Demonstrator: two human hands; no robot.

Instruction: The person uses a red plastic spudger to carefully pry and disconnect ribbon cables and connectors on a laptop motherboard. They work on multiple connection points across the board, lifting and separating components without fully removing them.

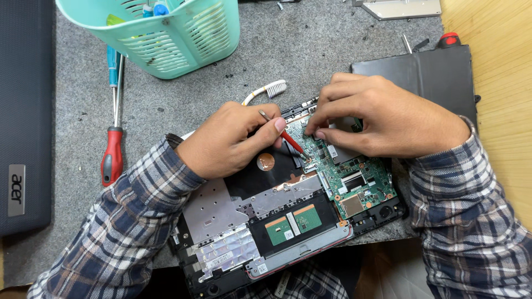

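- Dark laptop lid (25, 122) at 9 o'clock, flat along the mat's left edge.
- Grey mat (310, 50) covers the desk; small specks scattered on it.
- Red-handled screwdriver (112, 149) at 9 o'clock of the left hand, lying straight, tip toward 12. A blue-handled tool (112, 63) lies just beside its shaft.
- Teal basket (166, 33) at 11 o'clock, tilted, blue items inside; too cut off to tell what they are.
- Toothbrush (266, 91) on the mat at 12 o'clock of the left hand, bristles toward 2.
- Left hand (227, 141), plaid sleeve, fingers clenched around a thin red-tipped tool (288, 138); the tool slants toward 4 o'clock and its tip sits on the board's left edge.
- Open laptop base (277, 221) at centre to 6 o'clock, tilted; silver shielding at 7, small green touchpad board at centre.
- Green mainboard (354, 185) at 3 o'clock of the base, partly under the right hand.
- Right hand (388, 119) at 1 o'clock, fingers curled down, fingertips (320, 134) pressing the board's upper part next to the tool tip; can't tell if they pinch anything.
- Flat black battery (438, 75) at 2 o'clock, behind the right hand.
- Red knob (449, 40) at the battery's top edge.
- Silver panel (399, 8) at 12 o'clock, cut by the frame.
- Wood desk (499, 55) at 3 o'clock.
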